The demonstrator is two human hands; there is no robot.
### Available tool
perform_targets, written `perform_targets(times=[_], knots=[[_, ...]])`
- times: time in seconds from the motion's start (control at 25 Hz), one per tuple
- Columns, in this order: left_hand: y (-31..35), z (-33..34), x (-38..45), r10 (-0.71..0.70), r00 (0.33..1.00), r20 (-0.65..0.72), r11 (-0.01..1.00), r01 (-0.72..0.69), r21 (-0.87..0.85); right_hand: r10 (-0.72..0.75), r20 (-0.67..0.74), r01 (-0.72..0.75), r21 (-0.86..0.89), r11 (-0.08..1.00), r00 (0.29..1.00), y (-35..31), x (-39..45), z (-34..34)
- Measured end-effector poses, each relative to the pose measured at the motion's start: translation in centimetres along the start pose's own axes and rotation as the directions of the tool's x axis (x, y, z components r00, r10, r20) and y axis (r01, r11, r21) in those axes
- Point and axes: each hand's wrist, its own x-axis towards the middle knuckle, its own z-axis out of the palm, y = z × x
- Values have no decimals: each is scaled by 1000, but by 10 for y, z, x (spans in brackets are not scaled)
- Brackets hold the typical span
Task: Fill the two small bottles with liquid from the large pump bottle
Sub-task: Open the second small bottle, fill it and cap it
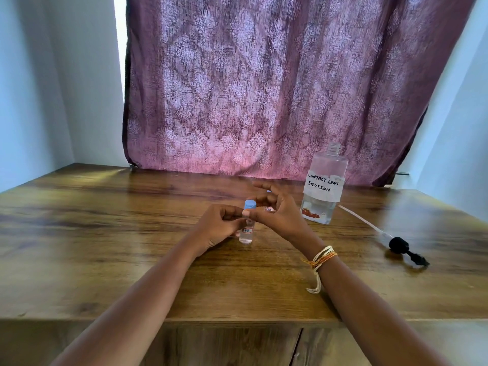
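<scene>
A small clear bottle point(246, 232) with a pale blue cap point(249, 205) stands upright near the middle of a wooden table point(105, 207), liquid visible in its lower part. The person's left hand point(219, 224) curls round its body from the left, while the thumb and fingers of the right hand point(277, 211) pinch the neck just under the cap. A second small bottle point(269, 208), showing only a sliver of label and a touch of blue behind the right-hand fingers, sits just beyond the first; whether that hand also touches it cannot be told.

To the right, well apart from both hands, the large bottle point(323, 186), taped with a handwritten "Contact Lens Solution" label, stands open-necked and low on liquid. Its black pump head point(406, 250) lies on the table farther right, its white dip tube point(361, 220) trailing back toward the bottle's base.

With the cap seated on the near bottle, the step in hand looks like closing it after filling (though opening it cannot be ruled out from one frame). The next move likely calls for a firm twist of the cap while the left hand keeps the light bottle from tipping, then attention to its neighbour, whose fill level is hidden. A patterned purple curtain point(264, 88) hangs behind the table.
</scene>
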Motion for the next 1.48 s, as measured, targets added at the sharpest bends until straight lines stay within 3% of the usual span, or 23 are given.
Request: perform_targets(times=[0.12,0.36,0.6,0.8,1.0,1.32,1.48], knots=[[4,2,-1,-1,1000,7,999,1,-32,15,71,-19,45,999,997,0,-2,-3],[-1,2,1,-5,1000,-12,999,4,-35,20,-25,-21,-14,1000,999,2,0,0],[-2,2,3,-24,1000,0,997,24,-68,35,48,-39,91,995,998,3,0,-4],[-2,2,2,-15,1000,-9,997,15,-72,55,-52,-55,5,998,997,5,2,-1],[0,3,2,-30,1000,5,996,30,-79,88,128,-103,113,988,988,2,1,-4],[-1,2,2,-31,1000,-6,998,30,-47,87,48,-88,14,996,995,2,2,-2],[-2,2,4,-41,999,1,997,41,-59,87,147,-105,119,987,985,2,1,-4]])
